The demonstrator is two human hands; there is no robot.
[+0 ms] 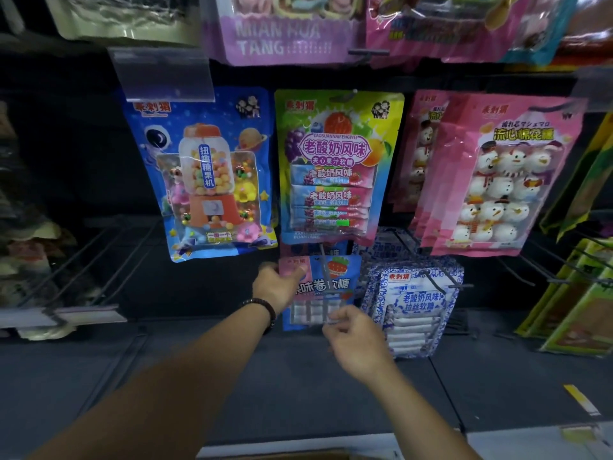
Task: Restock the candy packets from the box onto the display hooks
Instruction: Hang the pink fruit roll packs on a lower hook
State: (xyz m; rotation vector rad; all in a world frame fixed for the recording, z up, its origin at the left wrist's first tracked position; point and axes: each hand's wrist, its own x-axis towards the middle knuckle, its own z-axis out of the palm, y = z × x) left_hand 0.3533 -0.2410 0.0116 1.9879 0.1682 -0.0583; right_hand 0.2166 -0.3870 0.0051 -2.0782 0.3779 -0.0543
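1. Right, both hands are up at the lower row of the display, and both are on one packet point(326, 287), the pink-and-blue one with a strawberry on the front.
2. Left hand point(277, 285): its grip is clamped on the packet's top left corner, thumb across the front and fingers tucked behind. A bracelet point(262, 308) of dark beads sits on that wrist.
3. Right hand point(355, 340): its grip is pinched together on the packet's bottom edge, just under the clear window with the white sweets.
4. The packet is upright and faces out, directly below the yoghurt packet point(335, 161). A thin hook point(322, 257) crosses its top edge near the middle. Whether the hook passes through the hanging hole, I cannot tell.
5. Behind the packet's top edge, a strip of another blue pack shows.
6. Just beside it on the right, a thick bunch of blue-and-white packets point(414, 303) hangs from its own wire, near the right hand but not touching it.
7. Upper row, left to right: a gumball packet point(205, 174), the yoghurt packet, then overlapping snowman packets point(497, 174).
8. Above those hangs a pink bag point(282, 34), blurred.
9. Far left, wire prongs point(109, 260) stick out of the dark back panel. Far right, green packets point(577, 293) hang in a row.
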